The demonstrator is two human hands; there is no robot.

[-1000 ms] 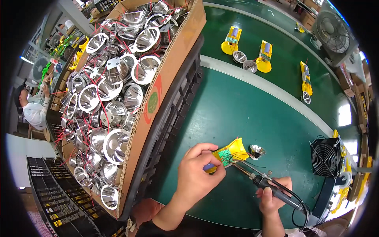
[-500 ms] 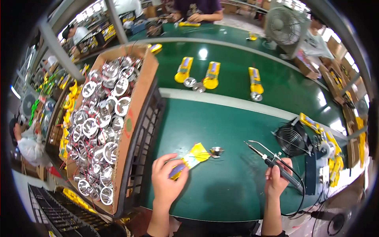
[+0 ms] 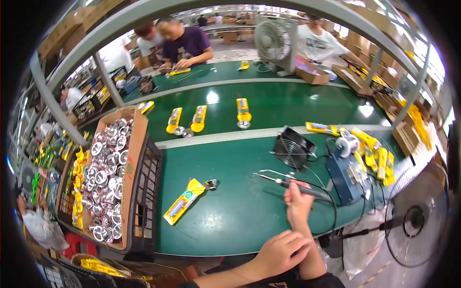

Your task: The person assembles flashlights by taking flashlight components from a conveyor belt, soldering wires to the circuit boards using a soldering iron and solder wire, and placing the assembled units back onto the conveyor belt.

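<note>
My right hand (image 3: 298, 201) is closed around the handle of a soldering iron (image 3: 314, 193), whose thin tip and a curved metal tube beside it point left over the green bench. My left hand (image 3: 283, 250) lies across my right forearm near the wrist, fingers slightly bent, with nothing visible in it. On the bench to the left rests a yellow flashlight body (image 3: 178, 206) with a blue-violet strip and a green part. Thin wires run from its upper end to a small reflector (image 3: 212, 184), seen dark and side-on.
A cardboard box (image 3: 137, 144) of shiny reflectors stands in a black crate at left. To the right are a black fan (image 3: 291, 149), a blue soldering station (image 3: 343, 177), a solder spool (image 3: 347, 145) and several yellow bodies (image 3: 372, 146). More lie on the green strip beyond; people work opposite.
My left hand has let go of the yellow flashlight body and moved right onto my right forearm. The soldering iron stays in my right hand, and the view has shifted, showing more of the far side.
</note>
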